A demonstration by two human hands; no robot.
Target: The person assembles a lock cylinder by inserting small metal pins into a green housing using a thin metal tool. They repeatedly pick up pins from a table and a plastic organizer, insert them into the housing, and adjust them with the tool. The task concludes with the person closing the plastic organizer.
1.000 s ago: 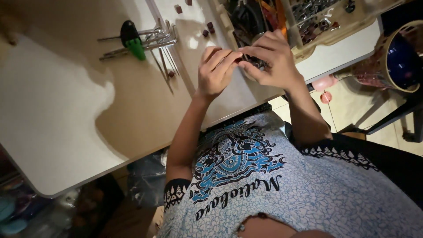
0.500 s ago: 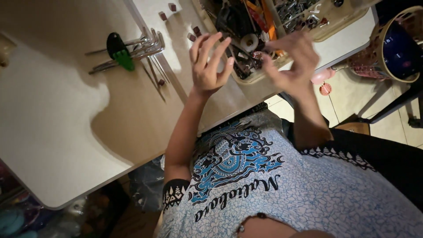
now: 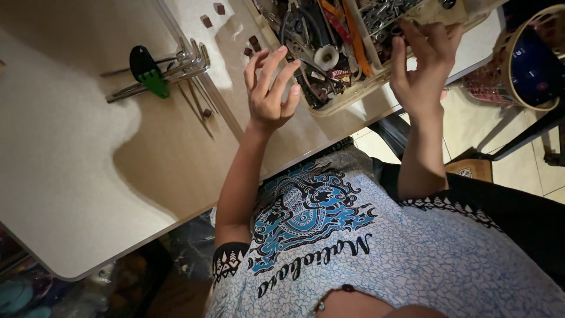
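Note:
My left hand (image 3: 268,88) hovers with fingers spread over the pale table (image 3: 88,176), just left of a clear plastic sorting tray (image 3: 353,88). My right hand (image 3: 425,65) reaches over the tray's near rim, its fingertips at a compartment of small metal parts (image 3: 382,15); I see nothing held in it. The tray also holds dark cables, a white spool (image 3: 325,57) and orange strips (image 3: 352,32). A set of hex keys in a green and black holder (image 3: 154,73) lies further left on the table.
Small brown bits (image 3: 206,21) are scattered on the table near the tray. A woven basket with a blue bowl (image 3: 532,59) stands at the right above a tiled floor, beside dark furniture legs (image 3: 518,141). The table's edge runs close to my chest.
Both hands, which were pinching a small dark piece together, have parted. The right hand moved out to the tray and the left opened; the view has shifted.

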